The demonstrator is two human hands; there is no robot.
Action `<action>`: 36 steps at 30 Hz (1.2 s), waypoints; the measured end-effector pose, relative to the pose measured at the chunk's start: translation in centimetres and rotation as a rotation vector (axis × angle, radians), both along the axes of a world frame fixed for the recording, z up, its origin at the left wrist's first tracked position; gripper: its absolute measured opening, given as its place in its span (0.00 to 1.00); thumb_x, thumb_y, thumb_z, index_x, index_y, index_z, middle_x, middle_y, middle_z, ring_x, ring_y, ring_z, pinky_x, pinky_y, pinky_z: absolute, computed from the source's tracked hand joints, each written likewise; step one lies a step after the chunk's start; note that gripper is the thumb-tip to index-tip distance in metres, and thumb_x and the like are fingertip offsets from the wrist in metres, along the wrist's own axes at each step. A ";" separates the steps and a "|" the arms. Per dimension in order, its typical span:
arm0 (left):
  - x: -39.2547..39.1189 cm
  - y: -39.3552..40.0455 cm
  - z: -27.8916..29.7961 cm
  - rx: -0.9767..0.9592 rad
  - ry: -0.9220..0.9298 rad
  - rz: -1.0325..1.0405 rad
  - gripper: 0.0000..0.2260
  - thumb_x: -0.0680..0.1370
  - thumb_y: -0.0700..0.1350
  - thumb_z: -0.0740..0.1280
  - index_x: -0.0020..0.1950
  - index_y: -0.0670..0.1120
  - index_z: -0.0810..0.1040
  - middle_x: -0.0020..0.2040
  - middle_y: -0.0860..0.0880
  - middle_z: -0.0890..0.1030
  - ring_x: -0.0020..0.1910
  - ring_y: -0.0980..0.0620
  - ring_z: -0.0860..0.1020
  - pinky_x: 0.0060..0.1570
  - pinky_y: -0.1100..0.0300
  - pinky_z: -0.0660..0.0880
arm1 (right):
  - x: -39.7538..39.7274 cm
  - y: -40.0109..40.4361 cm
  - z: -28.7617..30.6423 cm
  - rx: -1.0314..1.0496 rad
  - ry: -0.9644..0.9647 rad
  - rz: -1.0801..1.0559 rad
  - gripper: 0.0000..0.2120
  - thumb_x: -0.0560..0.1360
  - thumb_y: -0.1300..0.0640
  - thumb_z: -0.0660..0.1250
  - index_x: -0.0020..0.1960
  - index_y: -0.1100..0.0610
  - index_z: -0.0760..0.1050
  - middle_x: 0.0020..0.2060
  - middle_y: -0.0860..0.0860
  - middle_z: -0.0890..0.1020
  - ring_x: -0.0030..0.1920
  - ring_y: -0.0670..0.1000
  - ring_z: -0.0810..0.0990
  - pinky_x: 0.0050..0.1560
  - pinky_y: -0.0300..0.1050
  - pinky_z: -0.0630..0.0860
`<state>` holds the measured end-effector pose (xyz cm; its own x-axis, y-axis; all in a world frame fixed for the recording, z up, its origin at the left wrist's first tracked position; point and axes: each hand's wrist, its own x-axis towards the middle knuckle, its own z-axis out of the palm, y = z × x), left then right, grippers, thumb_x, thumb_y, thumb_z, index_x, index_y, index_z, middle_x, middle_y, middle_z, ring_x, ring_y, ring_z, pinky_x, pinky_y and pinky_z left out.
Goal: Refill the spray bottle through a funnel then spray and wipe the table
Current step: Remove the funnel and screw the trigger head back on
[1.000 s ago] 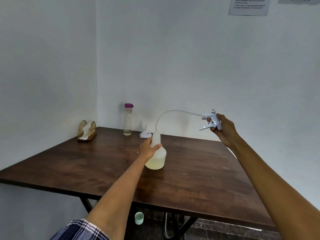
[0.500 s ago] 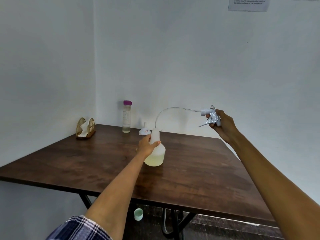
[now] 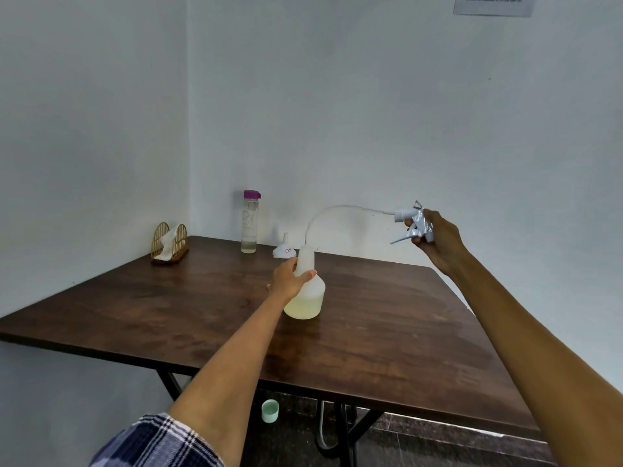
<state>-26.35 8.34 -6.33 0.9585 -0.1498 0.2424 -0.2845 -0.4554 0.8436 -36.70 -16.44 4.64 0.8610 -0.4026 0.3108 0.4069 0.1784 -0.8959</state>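
Plainly, several items are only partly legible. The white paper notice (image 3: pixel 493 5) on the wall at 1 o'clock is cut by the top edge and its print is too small to read. The person's checked blue-and-white sleeve (image 3: pixel 158 443) is cut off at 7 o'clock. The red mark on the small white plastic funnel (image 3: pixel 285 250) cannot be made out. The near face of the translucent white plastic spray bottle (image 3: pixel 307 294) is partly hidden behind the left hand (image 3: pixel 287 279).

The bottle stands upright near the middle of the dark brown wooden table (image 3: pixel 168 311), with pale yellowish liquid in its base. The left hand grips it at the shoulder, fingers curled round the far side and thumb laid across the front of the neck. The right hand (image 3: pixel 438 241), raised at 3 o'clock clear of the table, grips the white and grey trigger spray head (image 3: pixel 413 222), fingers closed round its body. Its thin clear dip tube (image 3: pixel 332 210) arcs leftward and down to the bottle's open neck.

At 11 o'clock of the bottle stands a clear drinking bottle with a purple lid (image 3: pixel 250 222); the funnel lies between the two. A gold wire napkin holder (image 3: pixel 169 242) sits at the table's far left corner. A pale green cup (image 3: pixel 270 411) rests on the floor below.
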 end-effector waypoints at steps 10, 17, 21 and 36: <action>-0.3 0.2 0.2 0.014 -0.009 -0.004 0.24 0.76 0.52 0.67 0.69 0.43 0.69 0.67 0.44 0.73 0.66 0.43 0.70 0.64 0.43 0.68 | -0.7 3.3 0.0 -0.456 0.072 -0.030 0.06 0.73 0.57 0.67 0.39 0.58 0.74 0.35 0.52 0.78 0.36 0.46 0.82 0.41 0.44 0.69; -0.1 0.5 0.4 0.031 -0.020 -0.036 0.25 0.76 0.52 0.68 0.69 0.42 0.69 0.67 0.44 0.73 0.66 0.44 0.71 0.62 0.49 0.70 | 2.5 8.2 1.4 -0.825 -0.006 -0.028 0.13 0.80 0.55 0.60 0.48 0.62 0.79 0.36 0.49 0.80 0.33 0.36 0.78 0.31 0.37 0.67; 0.3 0.7 0.1 0.043 -0.042 -0.051 0.26 0.76 0.52 0.68 0.69 0.42 0.69 0.67 0.45 0.73 0.64 0.45 0.72 0.59 0.54 0.71 | 5.4 10.8 2.4 -1.065 0.041 -0.022 0.12 0.79 0.56 0.62 0.51 0.62 0.81 0.40 0.53 0.80 0.39 0.48 0.77 0.27 0.29 0.70; 3.5 1.0 0.6 0.118 -0.002 -0.156 0.27 0.72 0.53 0.72 0.67 0.43 0.72 0.66 0.45 0.75 0.63 0.46 0.75 0.61 0.54 0.73 | 10.5 15.5 3.9 -1.612 0.557 0.054 0.15 0.74 0.60 0.70 0.60 0.61 0.77 0.31 0.50 0.77 0.32 0.48 0.75 0.25 0.35 0.72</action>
<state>-22.83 9.38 -5.69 0.9211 -0.3242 0.2158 -0.3607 -0.5016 0.7863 -26.24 -0.91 8.58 0.9994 0.0260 0.0225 0.0298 -0.9813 -0.1899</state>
